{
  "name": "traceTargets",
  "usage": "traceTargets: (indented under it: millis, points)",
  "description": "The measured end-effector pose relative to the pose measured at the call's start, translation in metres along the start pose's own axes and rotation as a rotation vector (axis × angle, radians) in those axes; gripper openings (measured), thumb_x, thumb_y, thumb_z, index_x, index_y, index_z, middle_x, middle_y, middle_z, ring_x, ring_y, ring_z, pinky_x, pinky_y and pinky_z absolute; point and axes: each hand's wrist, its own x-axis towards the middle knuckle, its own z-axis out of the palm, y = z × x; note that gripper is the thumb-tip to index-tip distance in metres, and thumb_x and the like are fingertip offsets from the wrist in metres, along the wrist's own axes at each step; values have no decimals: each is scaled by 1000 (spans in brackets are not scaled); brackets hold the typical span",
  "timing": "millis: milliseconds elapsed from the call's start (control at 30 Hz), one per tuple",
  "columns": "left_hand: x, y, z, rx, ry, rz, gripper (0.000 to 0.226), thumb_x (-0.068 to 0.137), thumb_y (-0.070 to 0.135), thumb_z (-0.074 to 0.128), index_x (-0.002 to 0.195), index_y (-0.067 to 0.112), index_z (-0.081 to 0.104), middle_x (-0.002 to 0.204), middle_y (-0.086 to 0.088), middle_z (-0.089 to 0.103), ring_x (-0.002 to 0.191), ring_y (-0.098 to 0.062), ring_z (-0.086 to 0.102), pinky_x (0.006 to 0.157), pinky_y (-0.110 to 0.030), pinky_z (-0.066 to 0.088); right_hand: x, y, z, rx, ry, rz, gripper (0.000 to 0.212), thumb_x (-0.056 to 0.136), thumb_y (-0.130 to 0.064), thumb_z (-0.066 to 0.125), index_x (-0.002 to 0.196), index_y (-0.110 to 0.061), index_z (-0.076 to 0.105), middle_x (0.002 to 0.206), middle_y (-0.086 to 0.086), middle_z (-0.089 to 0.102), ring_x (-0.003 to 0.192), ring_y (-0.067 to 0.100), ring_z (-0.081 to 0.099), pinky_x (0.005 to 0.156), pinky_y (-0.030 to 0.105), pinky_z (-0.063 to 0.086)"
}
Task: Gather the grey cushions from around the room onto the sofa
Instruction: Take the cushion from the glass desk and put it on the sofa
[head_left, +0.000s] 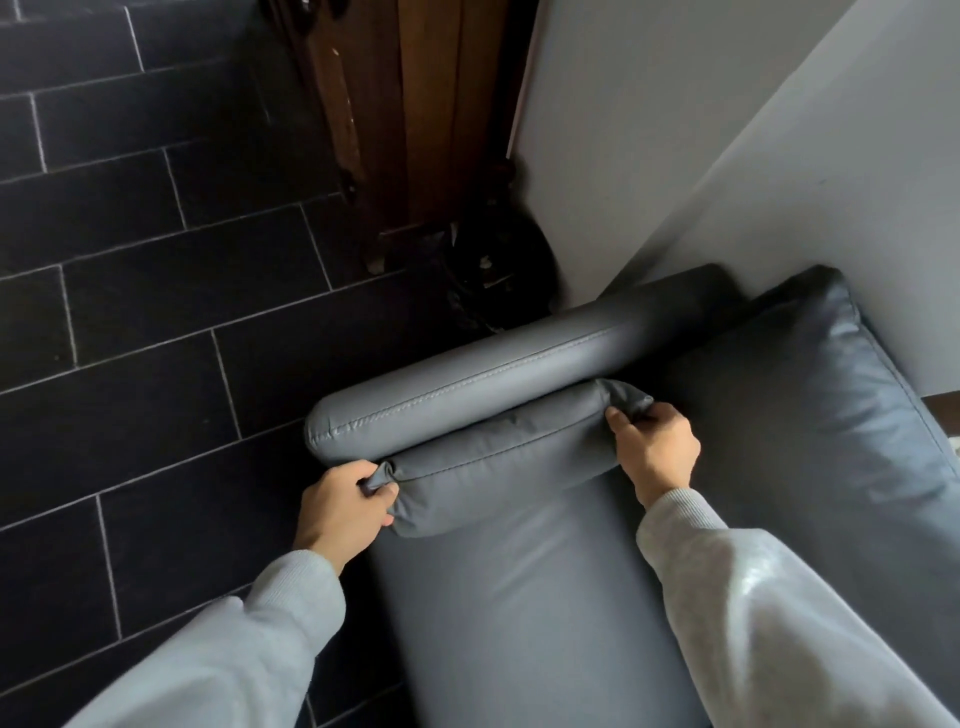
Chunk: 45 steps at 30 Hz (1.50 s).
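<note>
A grey cushion (498, 457) stands on edge on the grey sofa seat (519, 613), pressed against the padded armrest (467, 384). My left hand (337, 509) grips its near corner, and my right hand (657, 447) pinches its far corner. Another, larger grey cushion (810, 395) leans against the sofa back by the wall. Both my sleeves are light grey.
Dark floor tiles (156, 312) with pale grout lie left of the sofa. A brown wooden door (415, 130) stands beyond the armrest, with dark clutter (488, 280) at its foot. A pale wall (727, 130) runs behind the sofa.
</note>
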Motion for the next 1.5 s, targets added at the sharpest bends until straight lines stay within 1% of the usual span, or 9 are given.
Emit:
traceTargets:
  millis: [133, 267, 467, 667, 833, 933, 1100, 1267, 1500]
  points:
    - [3, 1, 7, 7, -7, 21, 14, 93, 13, 73, 80, 15, 70, 61, 3, 73, 54, -6, 73, 49, -8, 44, 10, -3, 9, 32, -3, -11, 30, 89, -30, 80, 101, -6, 68, 78, 2, 60, 102, 40, 67, 89, 34, 48]
    - [1, 5, 4, 110, -51, 27, 16, 95, 20, 70, 81, 13, 66, 66, 0, 75, 64, -12, 75, 66, -28, 56, 16, -2, 16, 88, 3, 32, 32, 89, -28, 80, 106, -5, 67, 91, 11, 70, 106, 40, 67, 93, 36, 48]
    - [-24, 16, 15, 573, 166, 200, 19, 97, 26, 58, 108, 11, 59, 121, -12, 61, 111, -38, 61, 79, -43, 48, -17, -1, 30, 75, 68, -161, 74, 97, -24, 71, 159, -4, 33, 134, 34, 52, 126, 48, 48, 107, 43, 36]
    - [-38, -16, 23, 658, 358, 547, 56, 90, 28, 51, 143, 11, 62, 132, -16, 60, 111, -40, 63, 82, -53, 51, -41, 23, 40, -201, 42, -586, 64, 100, -39, 66, 156, -13, 48, 166, 36, 13, 154, 51, 18, 123, 60, 26]
    - [-29, -8, 30, 843, 130, 713, 51, 90, 41, 58, 135, 20, 72, 129, -21, 68, 109, -43, 70, 82, -54, 59, -29, 32, 35, -385, -156, -464, 80, 94, -75, 30, 164, -37, 26, 174, 16, -12, 158, 44, -10, 125, 60, 13]
    - [-21, 0, 35, 877, 97, 683, 58, 69, 21, 96, 124, 17, 78, 118, -21, 72, 97, -41, 74, 75, -52, 59, -20, 27, 37, -419, -270, -412, 81, 95, -73, 34, 166, -40, 12, 172, 17, -22, 157, 46, -14, 128, 58, 7]
    - [-15, 13, 39, 897, 58, 618, 62, 61, 15, 100, 119, 20, 80, 108, -16, 75, 88, -37, 75, 74, -51, 58, -17, 14, 37, -477, -346, -327, 78, 100, -69, 40, 165, -43, 6, 172, 15, -23, 157, 47, -8, 126, 53, 10]
    - [-10, 18, 44, 930, 87, 576, 60, 102, 42, 56, 158, 45, 36, 151, 8, 49, 138, -17, 49, 111, -43, 34, -13, 5, 27, -501, -434, -262, 76, 99, -73, 38, 163, -50, 4, 172, 6, -26, 157, 48, -7, 125, 56, 15]
    - [-27, 20, 8, 959, -68, 482, 73, 104, 43, 51, 164, 47, 9, 170, 6, 20, 156, -17, 21, 124, -48, 16, -31, -5, 3, -583, -435, -308, 78, 102, -63, 47, 165, -46, 4, 170, 13, -28, 156, 50, -15, 126, 53, 14]
